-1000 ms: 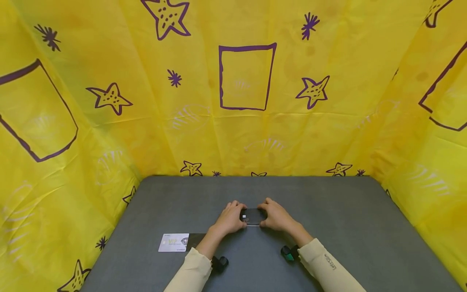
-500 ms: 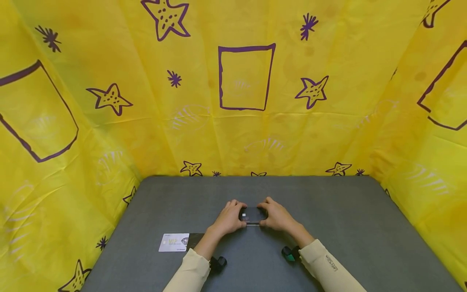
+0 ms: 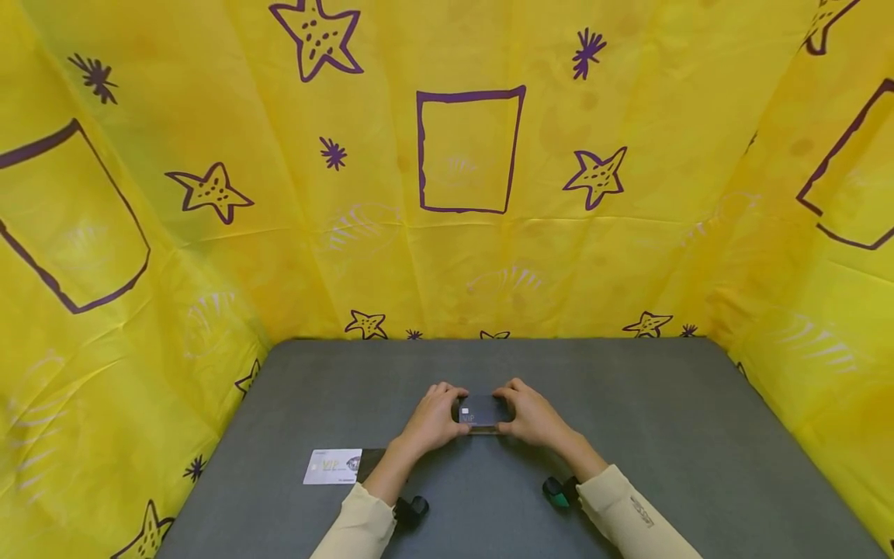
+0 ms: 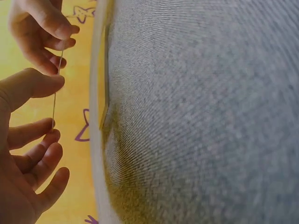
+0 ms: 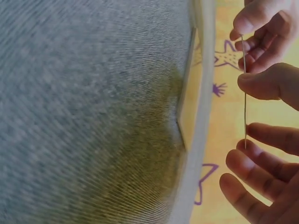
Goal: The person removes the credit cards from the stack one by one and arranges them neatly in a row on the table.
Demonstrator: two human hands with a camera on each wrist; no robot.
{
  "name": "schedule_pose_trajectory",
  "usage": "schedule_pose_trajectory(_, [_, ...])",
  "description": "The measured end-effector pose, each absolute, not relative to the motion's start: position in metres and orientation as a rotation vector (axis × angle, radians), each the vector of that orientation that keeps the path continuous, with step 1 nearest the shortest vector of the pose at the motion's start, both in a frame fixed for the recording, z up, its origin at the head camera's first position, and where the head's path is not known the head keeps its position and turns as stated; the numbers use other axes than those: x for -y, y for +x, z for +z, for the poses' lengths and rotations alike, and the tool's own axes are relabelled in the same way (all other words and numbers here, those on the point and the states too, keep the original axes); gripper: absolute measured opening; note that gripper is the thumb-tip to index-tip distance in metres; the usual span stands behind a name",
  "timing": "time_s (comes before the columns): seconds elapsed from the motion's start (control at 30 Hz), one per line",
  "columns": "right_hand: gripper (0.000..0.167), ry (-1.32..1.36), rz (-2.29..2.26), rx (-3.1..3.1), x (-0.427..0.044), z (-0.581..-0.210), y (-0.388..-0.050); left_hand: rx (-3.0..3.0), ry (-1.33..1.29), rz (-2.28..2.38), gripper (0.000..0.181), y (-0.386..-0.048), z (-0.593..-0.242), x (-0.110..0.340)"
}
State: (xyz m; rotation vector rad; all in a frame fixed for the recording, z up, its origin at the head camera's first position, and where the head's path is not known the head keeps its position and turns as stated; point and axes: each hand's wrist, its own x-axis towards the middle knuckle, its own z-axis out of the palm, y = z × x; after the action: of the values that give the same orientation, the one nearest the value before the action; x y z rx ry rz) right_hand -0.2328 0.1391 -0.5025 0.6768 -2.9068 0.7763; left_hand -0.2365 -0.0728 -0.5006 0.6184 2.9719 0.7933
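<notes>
A dark card marked VIP (image 3: 478, 411) is held between the two hands. The left hand (image 3: 431, 419) pinches its left edge and the right hand (image 3: 534, 413) its right edge. Seen edge-on, the card (image 4: 54, 105) is a thin line clear of the table, with the left hand (image 4: 32, 154) below and the right hand (image 4: 39, 28) above. From the right wrist, the card (image 5: 245, 109) stands between the right thumb and fingers. A flat glossy piece (image 4: 105, 77) lies on the table under the card; in the head view only a narrow strip of it shows.
A white VIP card (image 3: 333, 466) lies on the grey table (image 3: 628, 435) at left, beside a dark piece (image 3: 370, 463) partly hidden by the left forearm. Yellow patterned cloth (image 3: 475, 264) stands behind the table and along both sides.
The held card has risen and tilted slightly, its face now looks lighter, and a wider strip shows below it. The left forearm has shifted a little left. Both hands still grip the card.
</notes>
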Motion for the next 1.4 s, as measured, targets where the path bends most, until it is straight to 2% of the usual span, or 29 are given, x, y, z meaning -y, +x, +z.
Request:
schedule_pose_trajectory(0.47, [0.050,0.724,0.811,2.878,-0.140,-0.489,-0.226,-2.987,0.662,0.820,0.051,-0.226,-0.484,0.082])
schedule_pose_trajectory(1.4, [0.048,0.806,0.807,2.835,-0.128,-0.486,-0.215,-2.932,0.690,0.898,0.051,-0.214,-0.486,0.103])
